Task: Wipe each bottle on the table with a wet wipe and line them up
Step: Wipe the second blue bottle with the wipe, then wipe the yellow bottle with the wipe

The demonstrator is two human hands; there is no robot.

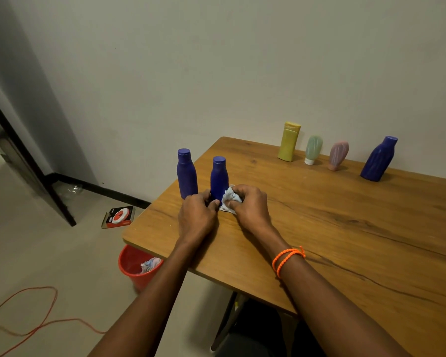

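Hands meet at the base of a blue bottle (219,176) standing upright near the left edge of the wooden table (345,228); the left hand (196,215) curls its fingers round the bottle's foot, while the right hand (250,204) pinches a crumpled wet wipe (229,199) against its lower side; a second blue bottle (186,173) stands just beside it to the left; along the wall stand a yellow bottle (289,141), a green tube (313,149), a pink tube (337,155) and a ribbed blue bottle (378,158); an orange bracelet (287,260) circles the right wrist; a red bin (137,265) sits on the floor below.
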